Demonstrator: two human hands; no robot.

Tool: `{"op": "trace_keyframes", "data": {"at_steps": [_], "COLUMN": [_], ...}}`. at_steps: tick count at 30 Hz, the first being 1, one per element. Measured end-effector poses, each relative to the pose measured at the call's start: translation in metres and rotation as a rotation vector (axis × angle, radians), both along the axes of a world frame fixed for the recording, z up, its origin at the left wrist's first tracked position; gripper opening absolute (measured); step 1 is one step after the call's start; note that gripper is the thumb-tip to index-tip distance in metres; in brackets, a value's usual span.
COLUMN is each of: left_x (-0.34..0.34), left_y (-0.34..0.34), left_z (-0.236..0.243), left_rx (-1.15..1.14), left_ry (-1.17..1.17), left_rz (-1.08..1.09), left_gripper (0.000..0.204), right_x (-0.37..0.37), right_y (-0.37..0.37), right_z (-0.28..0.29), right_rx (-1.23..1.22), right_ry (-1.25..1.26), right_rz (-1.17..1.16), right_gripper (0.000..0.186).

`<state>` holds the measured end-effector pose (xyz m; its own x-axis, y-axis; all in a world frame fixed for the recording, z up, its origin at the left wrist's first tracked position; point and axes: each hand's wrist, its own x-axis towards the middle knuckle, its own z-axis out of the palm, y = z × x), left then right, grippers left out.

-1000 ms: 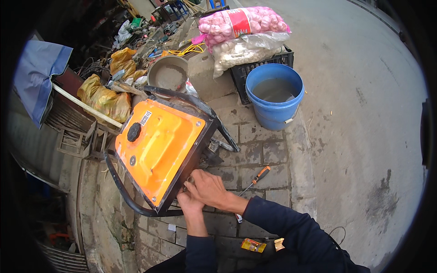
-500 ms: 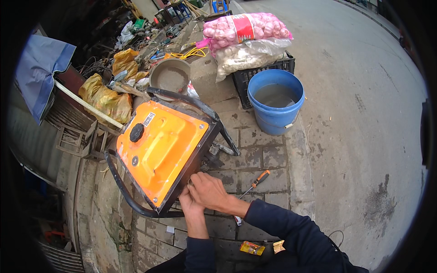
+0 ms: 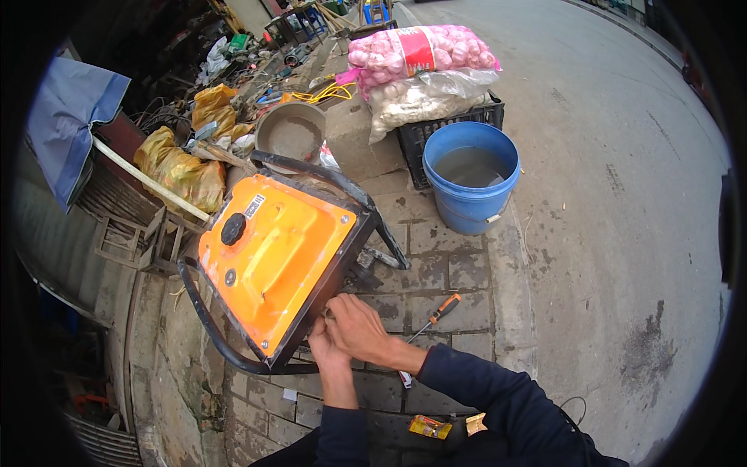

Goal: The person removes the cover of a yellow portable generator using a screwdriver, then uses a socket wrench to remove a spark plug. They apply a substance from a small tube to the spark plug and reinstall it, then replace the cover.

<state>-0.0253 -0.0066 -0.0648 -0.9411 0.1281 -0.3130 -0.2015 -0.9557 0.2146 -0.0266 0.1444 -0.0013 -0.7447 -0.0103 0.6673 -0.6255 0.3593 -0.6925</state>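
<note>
A portable generator point(image 3: 272, 265) with an orange tank top, black cap and black tube frame stands tilted in the view on the paving. Both my hands meet low against its near right side, under the tank's edge. My right hand point(image 3: 359, 328) lies over the fingers of my left hand point(image 3: 330, 359), its fingers curled and pinched. The left fingers are bent in beneath it and partly hidden. Whatever they grip, if anything, is too small and covered to make out. A screwdriver point(image 3: 444, 307) with an orange and black handle lies on the bricks to the right of my hands.
A blue bucket point(image 3: 471, 204) of murky water stands ahead, beside a black crate point(image 3: 410, 148) topped with garlic sacks point(image 3: 436, 50). A grey basin point(image 3: 291, 134) and yellow bags point(image 3: 183, 167) lie beyond the generator. A small yellow packet point(image 3: 429, 426) is near my right forearm.
Almost nothing differs. My hands stay together at the generator's side, with the right fingers shifted only very slightly.
</note>
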Motion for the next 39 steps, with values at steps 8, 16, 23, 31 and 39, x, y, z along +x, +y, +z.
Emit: {"op": "trace_keyframes", "data": {"at_steps": [8, 16, 23, 31, 39], "left_x": [-0.005, -0.008, 0.003, -0.005, 0.000], "left_y": [0.002, 0.003, 0.019, 0.011, 0.026], "left_z": [0.003, 0.012, 0.028, 0.021, 0.037], "left_rx": [-0.058, 0.121, -0.078, 0.222, -0.014], "left_ry": [-0.054, 0.084, 0.053, 0.146, 0.114], "left_rz": [0.000, -0.076, 0.058, -0.089, 0.058], "left_gripper": [0.030, 0.030, 0.033, 0.028, 0.035], "right_x": [0.001, 0.010, 0.003, 0.010, 0.001], "right_y": [-0.001, 0.008, 0.002, 0.012, 0.007], "right_z": [-0.003, 0.004, -0.004, 0.010, -0.004], "right_rx": [-0.053, 0.010, 0.018, 0.040, 0.031], "right_ry": [-0.172, -0.294, -0.091, -0.223, -0.057], "right_rz": [0.079, 0.078, 0.012, 0.062, 0.042], "right_gripper": [0.030, 0.031, 0.033, 0.035, 0.035]}}
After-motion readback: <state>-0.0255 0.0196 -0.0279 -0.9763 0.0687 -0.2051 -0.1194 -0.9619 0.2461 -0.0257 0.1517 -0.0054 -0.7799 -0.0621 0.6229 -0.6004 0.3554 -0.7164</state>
